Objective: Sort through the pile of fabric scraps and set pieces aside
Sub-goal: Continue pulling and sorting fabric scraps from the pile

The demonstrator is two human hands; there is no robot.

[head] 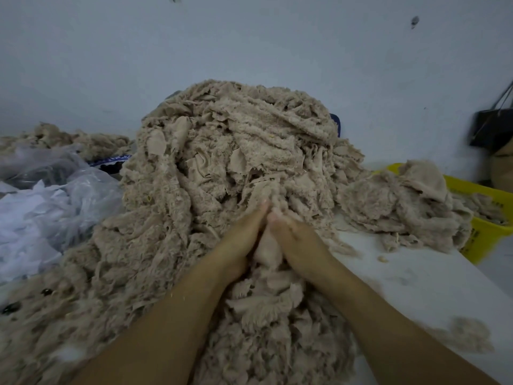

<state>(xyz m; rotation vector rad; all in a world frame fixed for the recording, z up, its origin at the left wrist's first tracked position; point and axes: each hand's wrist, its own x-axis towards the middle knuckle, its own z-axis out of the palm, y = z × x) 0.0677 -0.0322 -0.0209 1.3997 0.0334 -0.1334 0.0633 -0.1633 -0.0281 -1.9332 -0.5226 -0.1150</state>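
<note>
Scrap (267,247) half hidden between left hand (238,243), right hand (301,243)

One view only, taken from the head through a wide lens: the pile (230,168) is looked down on, forward, at close range. It is framed dead centre on the table (416,273), the wall (249,37) caught behind.

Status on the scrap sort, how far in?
Early. Done: a smaller heap of scraps lies on the right, against the yellow basket, apparently set aside. In hand: the left hand and right hand press one beige scrap between them at the foot of the main pile. Left: that pile stands tall and wide, so most sorting remains.
</note>
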